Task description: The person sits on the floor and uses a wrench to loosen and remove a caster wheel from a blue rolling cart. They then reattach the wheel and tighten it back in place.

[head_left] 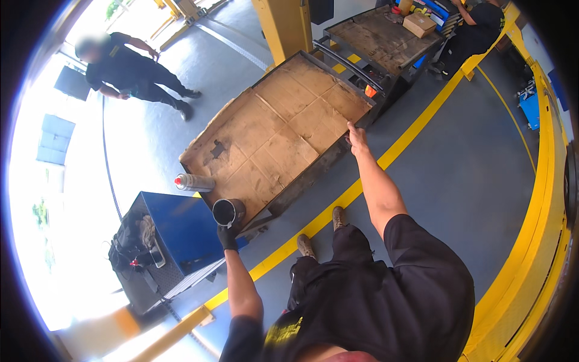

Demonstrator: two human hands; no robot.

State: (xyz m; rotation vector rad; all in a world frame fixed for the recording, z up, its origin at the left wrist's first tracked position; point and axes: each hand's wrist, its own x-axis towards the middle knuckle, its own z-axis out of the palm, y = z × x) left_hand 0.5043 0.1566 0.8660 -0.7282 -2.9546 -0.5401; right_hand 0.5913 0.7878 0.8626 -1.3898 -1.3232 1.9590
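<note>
Gloved left hand (228, 236) on black cup (228, 212)

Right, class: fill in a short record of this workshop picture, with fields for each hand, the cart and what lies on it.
left hand: gloved left hand grips a dark open tube at the cart's near corner
right hand: bare right hand rests on the cart's right edge
cart: low metal cart lined with worn cardboard
on cart: spray can lying on its side
nearby: blue cabinet; yellow floor line
</note>
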